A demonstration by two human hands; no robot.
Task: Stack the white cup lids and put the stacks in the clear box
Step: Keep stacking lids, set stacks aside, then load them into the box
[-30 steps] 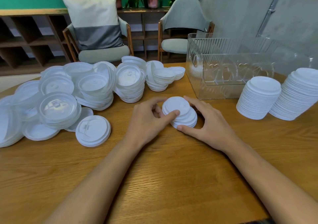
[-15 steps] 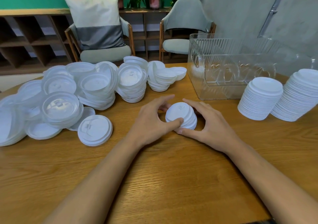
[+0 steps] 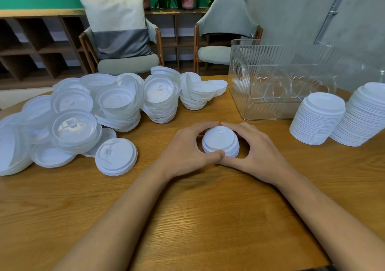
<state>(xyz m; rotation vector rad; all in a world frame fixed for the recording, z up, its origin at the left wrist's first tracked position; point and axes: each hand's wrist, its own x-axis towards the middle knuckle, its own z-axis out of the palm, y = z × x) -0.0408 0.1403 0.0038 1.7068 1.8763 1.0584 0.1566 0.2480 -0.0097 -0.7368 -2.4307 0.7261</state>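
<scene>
Cupping a short stack of white cup lids (image 3: pixel 219 141) from both sides, the left hand (image 3: pixel 183 152) and the right hand (image 3: pixel 256 154) form a ring around it on the wooden worktop (image 3: pixel 208 218). The thumbs touch at the near side and the fingertips almost meet at the far side. Each grip is curled around the stack. Compared with a second ago, the hands are closer together and the lids, askew then, now sit more squarely, though the far edge is hidden behind the fingers. This suggests the stack is nearly ready to lift. The clear box (image 3: pixel 270 79) stands beyond it to the right, with two tall finished stacks (image 3: pixel 317 118) just beside the box. A large loose pile of lids (image 3: pixel 116 104) lies at left, so much stacking remains.
</scene>
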